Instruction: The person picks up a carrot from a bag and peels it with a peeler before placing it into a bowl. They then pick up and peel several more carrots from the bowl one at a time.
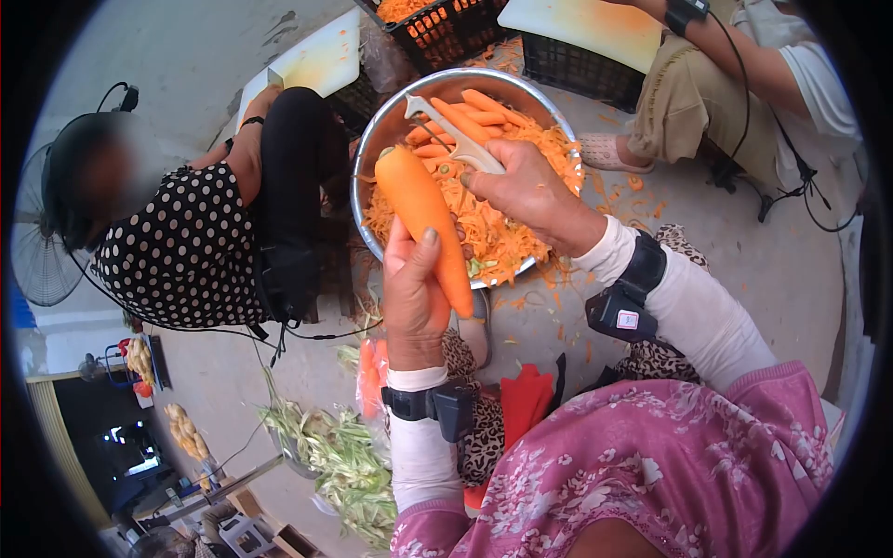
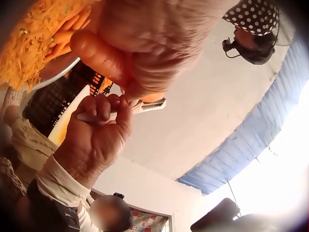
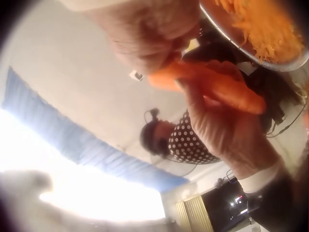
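Observation:
In the head view my left hand [image 1: 416,296] grips a large carrot [image 1: 423,219], its thumb lying along the side and the thick end pointing up and away. My right hand [image 1: 538,193] holds a pale-handled peeler [image 1: 465,147], whose head overlaps the basin just beyond the carrot's thick end. Beneath both hands stands a wide metal basin [image 1: 365,216] of orange peelings [image 1: 502,246], with several peeled carrots [image 1: 474,116] at its far side. In the left wrist view the right hand's fingers [image 2: 99,108] curl round the peeler handle. The carrot [image 3: 212,87] looks smooth in the right wrist view.
A person in a dotted top [image 1: 177,246] sits at the left by a cutting board [image 1: 321,60]. Another sits at the right, near a second board [image 1: 586,28] on a black crate [image 1: 577,70]. Green husks [image 1: 349,474] and a bag of carrots [image 1: 370,377] lie near my left arm.

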`<state>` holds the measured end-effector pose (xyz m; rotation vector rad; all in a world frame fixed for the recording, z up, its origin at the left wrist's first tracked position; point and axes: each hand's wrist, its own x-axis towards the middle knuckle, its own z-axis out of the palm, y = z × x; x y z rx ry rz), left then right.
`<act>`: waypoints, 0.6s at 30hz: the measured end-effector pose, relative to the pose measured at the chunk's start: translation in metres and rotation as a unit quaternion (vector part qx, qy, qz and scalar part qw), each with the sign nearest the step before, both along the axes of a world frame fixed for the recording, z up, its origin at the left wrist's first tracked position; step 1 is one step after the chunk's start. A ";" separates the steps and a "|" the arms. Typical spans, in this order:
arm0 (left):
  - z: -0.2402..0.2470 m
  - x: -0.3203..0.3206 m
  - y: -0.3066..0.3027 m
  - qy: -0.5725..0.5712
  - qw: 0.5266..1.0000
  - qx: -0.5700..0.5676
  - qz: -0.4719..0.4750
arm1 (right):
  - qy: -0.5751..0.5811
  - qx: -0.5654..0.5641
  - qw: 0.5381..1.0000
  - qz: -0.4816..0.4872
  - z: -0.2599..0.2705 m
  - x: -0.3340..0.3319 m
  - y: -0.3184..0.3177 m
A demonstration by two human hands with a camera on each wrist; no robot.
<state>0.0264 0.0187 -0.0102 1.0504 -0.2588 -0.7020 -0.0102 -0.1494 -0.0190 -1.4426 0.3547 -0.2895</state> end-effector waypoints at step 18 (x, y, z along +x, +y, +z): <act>0.005 0.012 0.000 0.171 0.979 -0.095 0.064 | -0.217 -0.307 0.918 0.125 0.014 -0.016 -0.002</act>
